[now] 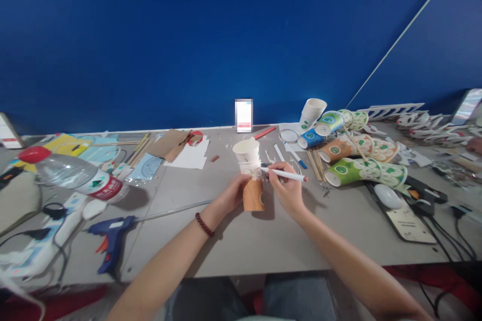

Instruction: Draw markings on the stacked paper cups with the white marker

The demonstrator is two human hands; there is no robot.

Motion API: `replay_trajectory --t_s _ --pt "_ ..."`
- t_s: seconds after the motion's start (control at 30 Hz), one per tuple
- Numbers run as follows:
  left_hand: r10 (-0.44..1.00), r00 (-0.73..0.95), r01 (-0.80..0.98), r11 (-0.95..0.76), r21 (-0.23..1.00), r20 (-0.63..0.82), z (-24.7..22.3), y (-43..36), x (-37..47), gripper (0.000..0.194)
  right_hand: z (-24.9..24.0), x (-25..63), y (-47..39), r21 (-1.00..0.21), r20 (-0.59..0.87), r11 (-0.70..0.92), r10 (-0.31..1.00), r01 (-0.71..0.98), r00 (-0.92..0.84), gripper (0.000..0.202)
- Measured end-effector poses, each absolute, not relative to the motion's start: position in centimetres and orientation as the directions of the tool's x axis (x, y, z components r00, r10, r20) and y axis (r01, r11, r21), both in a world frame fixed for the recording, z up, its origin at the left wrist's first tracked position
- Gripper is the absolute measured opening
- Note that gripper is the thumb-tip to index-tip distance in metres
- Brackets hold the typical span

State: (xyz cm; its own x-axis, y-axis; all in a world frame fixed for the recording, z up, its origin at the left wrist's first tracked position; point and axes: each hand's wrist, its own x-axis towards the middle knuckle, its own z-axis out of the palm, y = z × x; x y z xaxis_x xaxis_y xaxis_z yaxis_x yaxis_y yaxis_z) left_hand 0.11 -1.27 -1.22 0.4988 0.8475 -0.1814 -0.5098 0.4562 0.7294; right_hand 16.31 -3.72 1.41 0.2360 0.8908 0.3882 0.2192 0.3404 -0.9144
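Note:
Two paper cups joined end to end stand in front of me: a white paper cup (246, 152) on top and an orange-brown paper cup (254, 194) below. My left hand (231, 193) is closed around the left side of the joined cups near their middle. In my right hand (286, 186) is a white marker (289, 175), its dark tip pointing left at the cups where they meet. Whether the tip touches the paper I cannot tell. My fingers hide part of the lower cup's left side.
A blue glue gun (113, 241) and a water bottle (86, 178) lie to the left. At right are decorated cup pairs (346, 173), a stack of white cups (313, 113), wooden sticks (315, 164) and a black-edged tray (410, 220). A phone (244, 116) leans against the blue wall.

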Motion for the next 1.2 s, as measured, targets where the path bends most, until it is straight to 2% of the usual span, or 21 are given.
replay_trajectory --t_s 0.3,0.73,1.2 --pt "0.838 0.502 -0.461 0.468 0.754 -0.213 -0.40 -1.50 0.07 0.036 1.35 16.28 -3.64 -0.947 0.319 0.299 0.919 0.120 0.231 0.008" --pt "0.811 0.539 -0.472 0.514 0.717 -0.226 -0.18 -1.45 0.03 0.034 1.31 16.37 -3.55 -0.963 0.265 0.246 0.936 0.107 0.233 0.006" --pt "0.812 0.547 -0.454 0.494 0.742 -0.205 -0.56 -1.33 -0.11 0.036 1.21 16.43 -3.52 -0.964 0.265 0.252 0.940 0.086 0.214 0.006"
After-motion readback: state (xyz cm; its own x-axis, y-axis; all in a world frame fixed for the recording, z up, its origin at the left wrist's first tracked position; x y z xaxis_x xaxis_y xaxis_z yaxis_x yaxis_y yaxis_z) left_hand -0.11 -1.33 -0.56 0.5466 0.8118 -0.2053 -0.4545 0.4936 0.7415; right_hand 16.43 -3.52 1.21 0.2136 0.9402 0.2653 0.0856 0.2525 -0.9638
